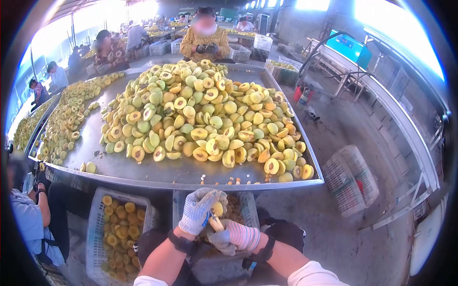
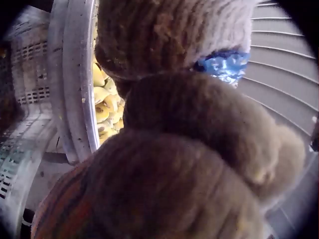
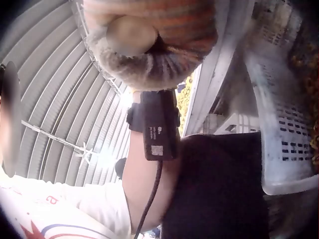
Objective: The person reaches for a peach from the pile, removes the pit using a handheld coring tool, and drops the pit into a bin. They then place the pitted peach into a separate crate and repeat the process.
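In the head view, the left hand (image 1: 199, 212), in a white glove with blue dots, pinches a yellow fruit piece (image 1: 217, 209). Just below it, the right hand (image 1: 237, 237), in a striped glove, grips a pale, wood-coloured tool handle (image 1: 216, 223). Both hands are close together at the table's near edge. A blue piece (image 2: 227, 67) shows beside soiled gloved fingers in the left wrist view; these hide the fruit. The right wrist view has the handle's round end (image 3: 132, 36) inside the curled striped glove. Halved fruit (image 1: 191, 114) is heaped on the metal table (image 1: 157, 177).
Below the table, a crate (image 1: 94, 229) of fruit halves stands left of another crate (image 1: 255, 209) under the hands. Empty-looking stacked crates (image 1: 350, 178) are on the floor at right. A person (image 1: 205, 43) stands across the table; another sits at left.
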